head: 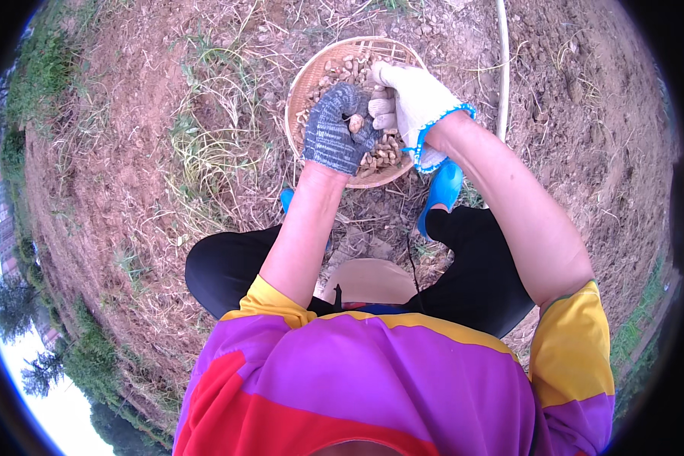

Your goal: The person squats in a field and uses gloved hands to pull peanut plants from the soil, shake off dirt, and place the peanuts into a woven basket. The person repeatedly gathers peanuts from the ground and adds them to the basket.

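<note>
A round woven basket (300, 91) rests on the soil before me, with many peanuts in their shells (383, 154) in it. Over its left half is my left hand (336, 134), in a grey knitted glove, its fingers curled around a pale peanut (356, 123). Beside it, almost touching, my right hand (419, 100) wears a white glove with a blue edge. The right fingers are bent, with thumb and forefinger close together over the basket's far part. Whether they pinch something is hidden.
Blue shoes (446, 185) stand close to the basket's near side. A pale pole (503, 68) lies along the ground on the right. Dry grass (216, 154) and clods cover the soil at left. A beige rounded object (370, 280) sits between my legs.
</note>
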A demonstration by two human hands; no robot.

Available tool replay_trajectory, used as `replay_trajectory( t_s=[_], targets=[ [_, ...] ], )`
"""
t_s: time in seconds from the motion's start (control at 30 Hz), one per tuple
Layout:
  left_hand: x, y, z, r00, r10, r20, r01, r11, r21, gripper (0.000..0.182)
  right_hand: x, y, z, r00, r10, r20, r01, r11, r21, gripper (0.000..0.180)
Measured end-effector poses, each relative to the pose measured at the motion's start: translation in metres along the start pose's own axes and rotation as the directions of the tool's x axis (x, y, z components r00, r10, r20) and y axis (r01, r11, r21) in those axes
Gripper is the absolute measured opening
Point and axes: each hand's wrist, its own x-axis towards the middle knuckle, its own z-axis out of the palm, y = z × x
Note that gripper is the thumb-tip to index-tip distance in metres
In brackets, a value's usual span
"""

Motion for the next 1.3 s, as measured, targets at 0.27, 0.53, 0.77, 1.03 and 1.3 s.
replay_trajectory(
  t_s=[0.27, 0.53, 0.77, 1.03, 1.3],
  targets=[
    [-0.004, 0.000, 0.018, 0.958, 0.082, -0.276, -0.085, 0.996, 0.002, 0.016, -0.003, 0.001, 0.003, 0.986, -0.006, -0.165, -0.006, 0.998, -0.069, 0.035],
    [-0.003, -0.004, 0.010, 0.910, 0.287, -0.298, -0.212, 0.942, 0.261, 0.009, -0.022, 0.001, 0.017, 0.963, -0.215, 0.165, 0.234, 0.352, -0.906, 0.050],
    [-0.001, 0.006, 0.017, 0.888, -0.016, -0.459, -0.055, 0.988, -0.142, 0.015, -0.021, 0.000, 0.020, 0.927, -0.240, 0.290, 0.358, 0.328, -0.874, 0.029],
    [-0.019, 0.097, -0.053, 0.650, 0.467, -0.599, -0.405, 0.880, 0.246, 0.023, -0.013, -0.011, -0.014, 0.980, -0.196, 0.038, 0.128, 0.476, -0.870, 0.030],
    [-0.033, 0.105, -0.237, -0.024, 0.811, -0.584, 0.446, 0.531, 0.720, 0.040, -0.006, -0.016, -0.020, 0.975, -0.222, 0.008, 0.112, 0.460, -0.881, 0.024]
  ],
)
